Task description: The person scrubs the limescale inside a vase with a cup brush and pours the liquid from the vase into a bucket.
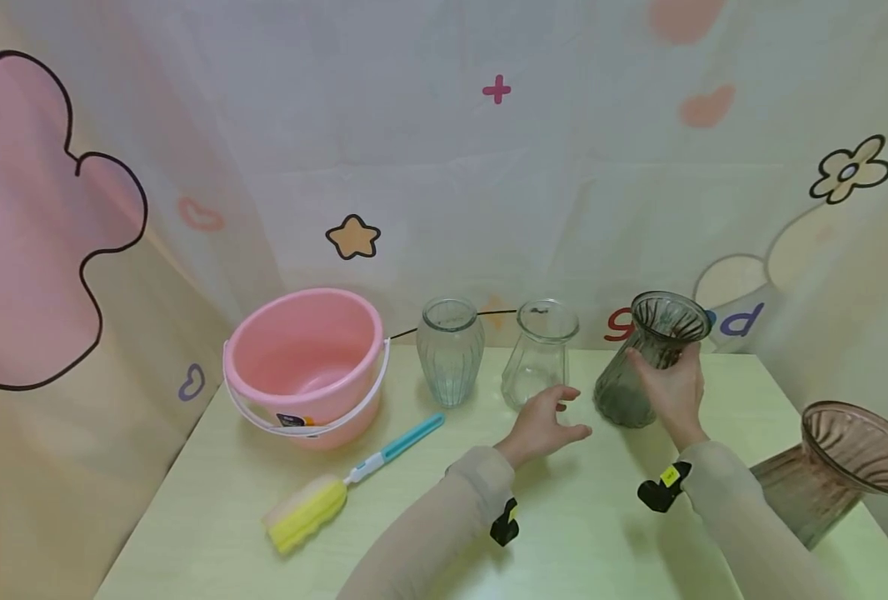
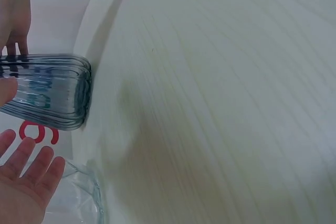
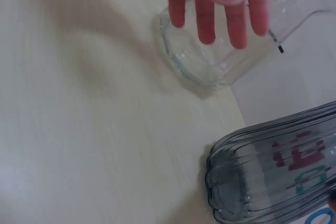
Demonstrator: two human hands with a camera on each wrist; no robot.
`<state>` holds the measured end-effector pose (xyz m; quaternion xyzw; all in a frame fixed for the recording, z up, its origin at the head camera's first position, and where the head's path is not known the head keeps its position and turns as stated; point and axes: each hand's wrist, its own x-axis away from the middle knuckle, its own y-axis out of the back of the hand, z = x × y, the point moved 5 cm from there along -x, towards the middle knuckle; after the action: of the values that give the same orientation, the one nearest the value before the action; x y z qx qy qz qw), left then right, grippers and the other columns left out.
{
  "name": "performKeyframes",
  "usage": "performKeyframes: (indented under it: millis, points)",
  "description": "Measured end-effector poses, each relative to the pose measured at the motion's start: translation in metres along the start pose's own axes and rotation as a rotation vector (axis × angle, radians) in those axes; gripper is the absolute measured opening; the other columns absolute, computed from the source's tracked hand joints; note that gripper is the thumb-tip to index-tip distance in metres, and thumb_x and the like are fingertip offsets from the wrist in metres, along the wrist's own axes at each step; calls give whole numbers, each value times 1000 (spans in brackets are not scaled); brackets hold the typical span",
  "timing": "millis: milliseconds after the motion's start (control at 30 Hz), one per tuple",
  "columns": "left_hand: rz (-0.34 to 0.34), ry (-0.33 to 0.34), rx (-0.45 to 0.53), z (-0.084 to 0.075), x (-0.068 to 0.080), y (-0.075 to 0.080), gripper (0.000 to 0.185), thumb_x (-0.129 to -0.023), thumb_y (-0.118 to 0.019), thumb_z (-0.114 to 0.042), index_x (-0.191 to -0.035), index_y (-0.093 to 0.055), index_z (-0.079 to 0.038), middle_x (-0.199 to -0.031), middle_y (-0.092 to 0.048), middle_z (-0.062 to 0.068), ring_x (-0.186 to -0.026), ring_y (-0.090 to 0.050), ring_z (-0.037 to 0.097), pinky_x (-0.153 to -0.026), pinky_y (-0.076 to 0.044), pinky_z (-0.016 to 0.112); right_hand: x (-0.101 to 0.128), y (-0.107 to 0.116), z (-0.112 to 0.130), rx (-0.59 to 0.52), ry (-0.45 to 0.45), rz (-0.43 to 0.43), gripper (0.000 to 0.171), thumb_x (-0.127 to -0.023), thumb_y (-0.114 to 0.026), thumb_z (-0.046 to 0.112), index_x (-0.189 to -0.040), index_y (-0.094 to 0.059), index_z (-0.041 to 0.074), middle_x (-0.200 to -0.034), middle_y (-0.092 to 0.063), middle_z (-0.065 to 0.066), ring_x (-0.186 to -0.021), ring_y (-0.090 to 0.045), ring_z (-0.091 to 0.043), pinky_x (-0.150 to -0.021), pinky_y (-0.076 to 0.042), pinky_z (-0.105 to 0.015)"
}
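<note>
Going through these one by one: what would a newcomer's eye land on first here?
Probably the big pink bucket, the boldest colour on the table, standing toward its left side. Next might come the smoky grey vase on the right, gripped by the right hand, then the brownish vase at the picture's right edge. The yellow-headed brush lying nearer than the bucket also stands out.

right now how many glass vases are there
4: ribbed clear vase beside the pink bucket; second clear vase by the left hand; grey vase in the right hand; brownish vase at far right.
</note>
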<state>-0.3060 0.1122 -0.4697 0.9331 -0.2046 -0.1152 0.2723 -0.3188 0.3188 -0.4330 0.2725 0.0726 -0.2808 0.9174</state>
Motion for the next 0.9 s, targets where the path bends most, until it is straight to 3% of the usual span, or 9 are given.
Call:
performKeyframes:
  millis: [500, 600, 733, 900]
  points:
    - [22, -8, -42, 5, 11, 5, 51, -79, -72, -28, -124, -53, -16, -124, -55, -5, -108, -56, 14, -82, -45, 19, -4, -3, 2, -106, 87, -9, 78, -82, -66, 29, -142, -21, 11, -140, -32, -16, -133, -29, -29, -109, -23, -47]
    - [26, -23, -37, 5, 14, 5, 50, -79, -72, -28, -124, -53, -16, -123, -55, -5, -108, -56, 15, -83, -45, 20, 6, 0, 5, -80, 56, -19, 82, -83, -65, 30, -146, -14, 17, -142, -26, -17, -134, -25, -30, -108, -22, -49]
    - [24, -31, -16, 6, 19, 9, 51, -79, -72, -28, -124, -53, -15, -124, -55, -5, -109, -56, 16, -82, -46, 20, 27, 9, 9, -7, -37, 33, 90, -85, -59, 39, -148, 3, 21, -148, -15, -16, -137, -19, -33, -105, -23, -55]
    - [13, -48, -13, 7, 23, 14, 51, -79, -72, -27, -125, -52, -15, -125, -55, -4, -109, -56, 15, -82, -46, 21, 56, 29, 22, 49, 48, 124, 86, -87, -58, 39, -148, -2, 15, -148, -21, -16, -134, -24, -39, -100, -25, -59]
